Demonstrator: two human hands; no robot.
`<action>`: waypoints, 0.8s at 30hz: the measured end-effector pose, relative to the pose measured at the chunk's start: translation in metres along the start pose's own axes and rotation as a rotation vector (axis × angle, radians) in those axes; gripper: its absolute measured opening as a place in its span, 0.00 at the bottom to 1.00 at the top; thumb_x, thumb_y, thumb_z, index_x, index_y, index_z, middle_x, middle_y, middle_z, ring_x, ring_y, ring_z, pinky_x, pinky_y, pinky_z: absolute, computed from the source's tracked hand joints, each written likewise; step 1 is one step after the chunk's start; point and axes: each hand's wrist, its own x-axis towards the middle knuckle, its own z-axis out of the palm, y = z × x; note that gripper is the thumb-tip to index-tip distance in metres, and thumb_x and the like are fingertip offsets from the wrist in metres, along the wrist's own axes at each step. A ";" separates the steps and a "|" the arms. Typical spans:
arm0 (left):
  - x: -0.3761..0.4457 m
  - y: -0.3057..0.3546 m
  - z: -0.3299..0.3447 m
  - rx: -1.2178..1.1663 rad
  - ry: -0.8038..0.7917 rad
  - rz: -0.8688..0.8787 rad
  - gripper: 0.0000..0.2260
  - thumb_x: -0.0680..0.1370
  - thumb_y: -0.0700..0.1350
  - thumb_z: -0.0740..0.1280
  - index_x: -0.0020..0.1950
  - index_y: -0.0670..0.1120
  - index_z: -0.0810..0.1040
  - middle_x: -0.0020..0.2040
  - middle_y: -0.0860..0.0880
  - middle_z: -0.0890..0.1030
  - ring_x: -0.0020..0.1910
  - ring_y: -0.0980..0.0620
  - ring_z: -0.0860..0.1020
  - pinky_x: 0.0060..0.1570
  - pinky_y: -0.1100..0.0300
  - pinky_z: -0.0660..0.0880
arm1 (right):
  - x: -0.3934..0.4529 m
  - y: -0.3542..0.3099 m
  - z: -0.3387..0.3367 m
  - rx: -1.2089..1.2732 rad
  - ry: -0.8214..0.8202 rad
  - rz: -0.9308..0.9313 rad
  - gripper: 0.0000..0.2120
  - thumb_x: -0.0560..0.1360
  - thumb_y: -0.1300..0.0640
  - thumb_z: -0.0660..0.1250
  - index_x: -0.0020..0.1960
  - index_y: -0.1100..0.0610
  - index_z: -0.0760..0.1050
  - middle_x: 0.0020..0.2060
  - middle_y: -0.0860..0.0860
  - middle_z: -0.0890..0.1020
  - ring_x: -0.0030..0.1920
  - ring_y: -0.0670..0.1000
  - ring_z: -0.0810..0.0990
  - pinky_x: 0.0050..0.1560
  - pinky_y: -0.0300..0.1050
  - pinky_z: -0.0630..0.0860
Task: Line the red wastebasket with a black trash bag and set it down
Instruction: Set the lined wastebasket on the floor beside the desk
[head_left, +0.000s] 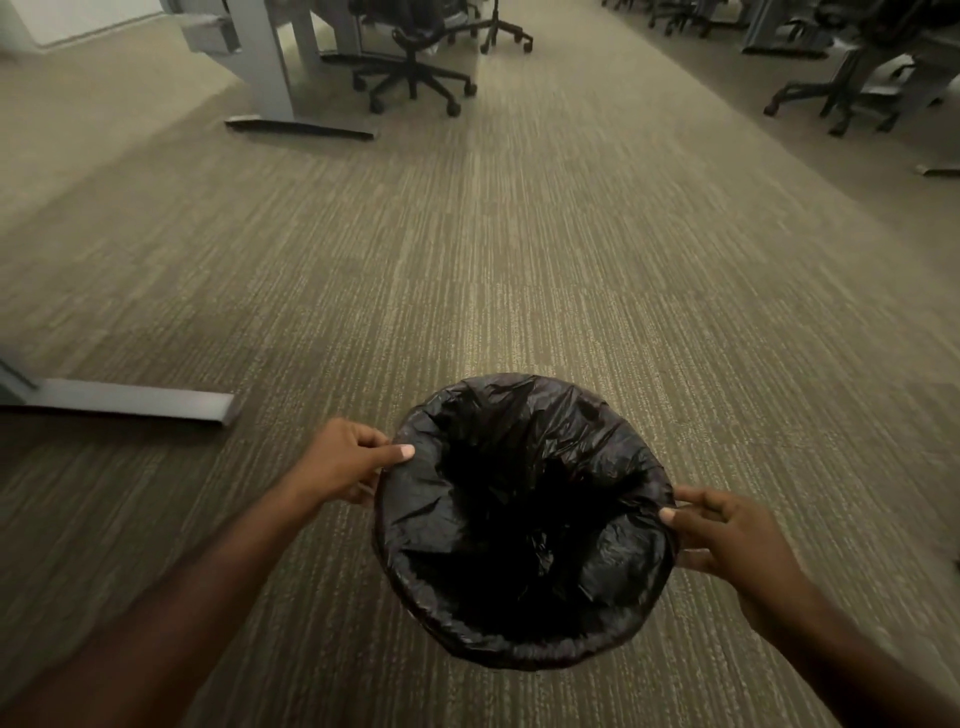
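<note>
A black trash bag (524, 519) lines a round wastebasket seen from above in the lower middle of the head view; the bag is folded over the whole rim, so the red of the basket is hidden. My left hand (345, 462) grips the bag-covered rim on the left side, thumb on top. On the right side my right hand (727, 540) holds the rim the same way. I cannot tell whether the basket rests on the carpet or is held above it.
Striped beige carpet (519, 260) stretches ahead as an aisle. A grey desk foot (135, 400) lies on the floor to the left. More desk legs (270, 67) and black office chairs (415, 78) stand at the back left, other chairs (841, 93) at the back right.
</note>
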 end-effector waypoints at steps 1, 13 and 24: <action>-0.001 0.000 0.001 0.003 0.014 -0.001 0.09 0.75 0.43 0.73 0.45 0.36 0.83 0.36 0.41 0.82 0.28 0.50 0.79 0.26 0.59 0.78 | 0.002 -0.002 0.002 0.016 -0.005 0.004 0.12 0.75 0.67 0.71 0.58 0.61 0.80 0.42 0.57 0.89 0.38 0.51 0.88 0.34 0.42 0.82; -0.009 -0.017 -0.099 -0.244 0.307 -0.086 0.12 0.75 0.38 0.72 0.54 0.31 0.80 0.39 0.41 0.84 0.26 0.53 0.83 0.24 0.59 0.78 | 0.079 -0.083 0.115 0.050 -0.244 -0.026 0.08 0.74 0.68 0.71 0.52 0.61 0.81 0.40 0.55 0.89 0.37 0.52 0.89 0.32 0.41 0.82; -0.018 -0.052 -0.202 -0.379 0.590 -0.157 0.07 0.78 0.38 0.69 0.40 0.41 0.76 0.36 0.43 0.81 0.20 0.56 0.80 0.19 0.61 0.76 | 0.122 -0.161 0.278 -0.006 -0.421 -0.060 0.08 0.76 0.72 0.66 0.52 0.64 0.79 0.44 0.58 0.84 0.39 0.53 0.83 0.37 0.45 0.83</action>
